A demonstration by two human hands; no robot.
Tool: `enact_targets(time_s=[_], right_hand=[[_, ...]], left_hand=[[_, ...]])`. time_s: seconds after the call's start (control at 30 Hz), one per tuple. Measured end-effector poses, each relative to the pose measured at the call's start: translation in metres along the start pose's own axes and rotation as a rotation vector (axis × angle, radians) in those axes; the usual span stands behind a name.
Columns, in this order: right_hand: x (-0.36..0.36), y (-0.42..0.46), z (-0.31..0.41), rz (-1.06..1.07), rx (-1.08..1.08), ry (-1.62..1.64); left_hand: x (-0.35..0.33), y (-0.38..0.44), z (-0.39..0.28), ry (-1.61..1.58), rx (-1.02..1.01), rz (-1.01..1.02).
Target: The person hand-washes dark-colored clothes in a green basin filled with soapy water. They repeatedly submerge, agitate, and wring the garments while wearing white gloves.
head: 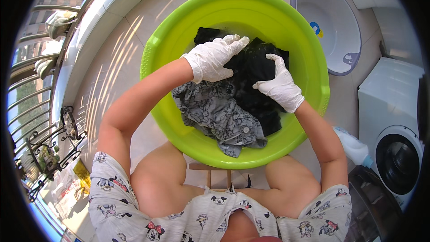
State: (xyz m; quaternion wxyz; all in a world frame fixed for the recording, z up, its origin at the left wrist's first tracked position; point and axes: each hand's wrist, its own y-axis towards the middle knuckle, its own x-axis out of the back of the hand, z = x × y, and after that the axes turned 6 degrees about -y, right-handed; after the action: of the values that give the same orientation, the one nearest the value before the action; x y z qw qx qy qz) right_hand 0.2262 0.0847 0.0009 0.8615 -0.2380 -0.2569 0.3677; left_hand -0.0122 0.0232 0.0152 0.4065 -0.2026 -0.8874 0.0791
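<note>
Before me stands a large lime-green plastic basin (231, 161) with wet clothes in it. Black garments (257, 64) lie across its middle and right side. Nearer to me rests a grey patterned garment (215, 107) with a pale button, partly overlapping the black cloth. My left hand (220, 57), in a white disposable glove, is spread above the black cloth with its fingers pointing right. My right hand (282, 85), gloved likewise, hovers over the right part of the black cloth, thumb and fingers apart. Neither hand grips anything. Whether the fingertips touch the cloth is hard to tell.
A white washtub with a grey-purple rim (336, 30) sits at the upper right. On the right are a front-loading washing machine (386, 97) and a white detergent bottle (351, 144). A wooden stool (201, 167) is partly visible below the basin. Metal railings (37, 90) line the left side.
</note>
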Motion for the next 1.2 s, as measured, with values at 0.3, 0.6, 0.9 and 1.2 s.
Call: enact_targets(time_s=[0.3, 0.6, 0.9, 1.2], right_hand=[[-0.04, -0.081, 0.008, 0.183, 0.523, -0.38], [-0.029, -0.049, 0.02, 0.426, 0.325, 0.06], [-0.04, 0.083, 0.018, 0.075, 0.262, -0.734], [-0.012, 0.037, 0.016, 0.326, 0.062, -0.085]], left_hand=[[-0.005, -0.025, -0.021, -0.087, -0.217, 0.323], [-0.028, -0.068, -0.003, -0.236, -0.105, 0.131], [-0.028, -0.077, -0.021, -0.111, -0.184, 0.159], [0.012, -0.111, -0.039, 0.096, -0.139, 0.022]])
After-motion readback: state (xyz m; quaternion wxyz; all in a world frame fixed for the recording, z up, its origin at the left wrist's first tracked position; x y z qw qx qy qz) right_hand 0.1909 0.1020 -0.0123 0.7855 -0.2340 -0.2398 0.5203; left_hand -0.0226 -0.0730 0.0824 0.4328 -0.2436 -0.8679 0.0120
